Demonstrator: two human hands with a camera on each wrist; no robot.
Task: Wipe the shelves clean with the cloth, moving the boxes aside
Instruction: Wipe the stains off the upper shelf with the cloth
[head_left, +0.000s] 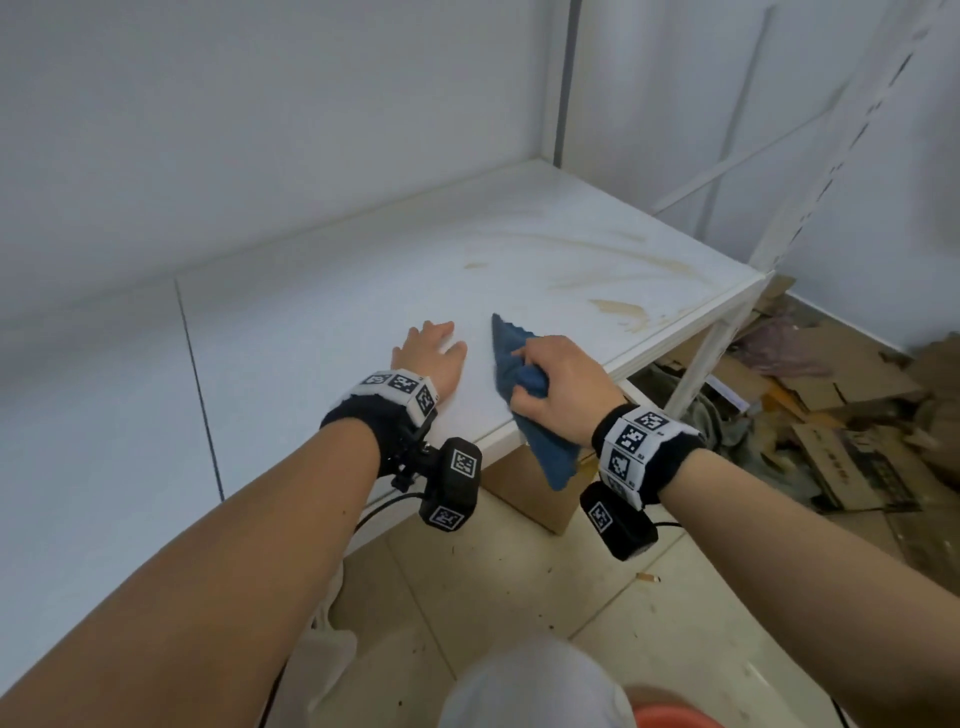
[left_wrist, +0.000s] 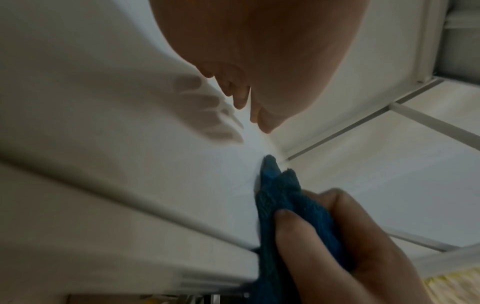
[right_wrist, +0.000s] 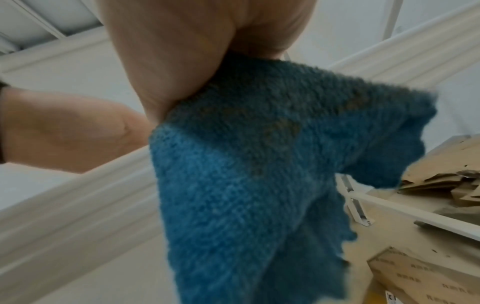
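A white shelf runs from the left to a corner at the right, with brown smears near its right front edge. My right hand grips a bunched blue cloth on the shelf's front edge; one end points away from me, the other hangs over the edge. The cloth fills the right wrist view, and the left wrist view shows the cloth too. My left hand rests flat on the shelf just left of the cloth, fingers straight. A cardboard box stands under the shelf.
White upright posts and a diagonal brace frame the shelf's right end. Flattened cardboard and rubbish lie on the floor at the right. The tiled floor is below me. A white wall backs the shelf.
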